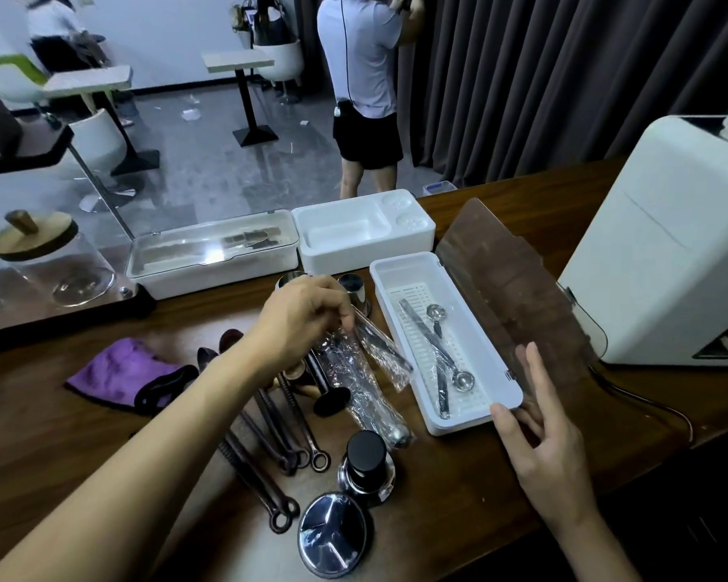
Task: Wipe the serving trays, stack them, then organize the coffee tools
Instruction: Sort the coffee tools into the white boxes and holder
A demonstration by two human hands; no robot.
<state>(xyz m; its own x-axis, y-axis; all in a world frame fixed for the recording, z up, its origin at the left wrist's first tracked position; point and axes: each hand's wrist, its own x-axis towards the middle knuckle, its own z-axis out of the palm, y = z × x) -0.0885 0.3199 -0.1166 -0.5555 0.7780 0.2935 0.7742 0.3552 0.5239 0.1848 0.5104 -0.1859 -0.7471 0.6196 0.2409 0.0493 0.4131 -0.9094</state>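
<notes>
My left hand (pixel 301 317) pinches a plastic-wrapped tool (pixel 381 350) above a pile of coffee tools on the wooden counter (pixel 80 434). Several dark long-handled scoops (pixel 278 434), another wrapped tool (pixel 366 396), a black-topped tamper (pixel 366 462) and a round chrome lid (pixel 333 535) lie below it. To the right stands an open white organizer box (pixel 400 283) with two metal scoops (pixel 446 350) inside. Its brown transparent lid (pixel 509 287) stands raised. My right hand (pixel 547 430) touches the box's near right corner and lid edge with straight fingers.
A purple cloth (pixel 123 371) lies at the left. Behind the tools sit a closed clear-lidded box (pixel 211 254) and a white foam tray (pixel 362 233). A white appliance (pixel 665 245) stands at the right. Glass jars (pixel 47 262) stand far left. A person (pixel 366 86) stands beyond the counter.
</notes>
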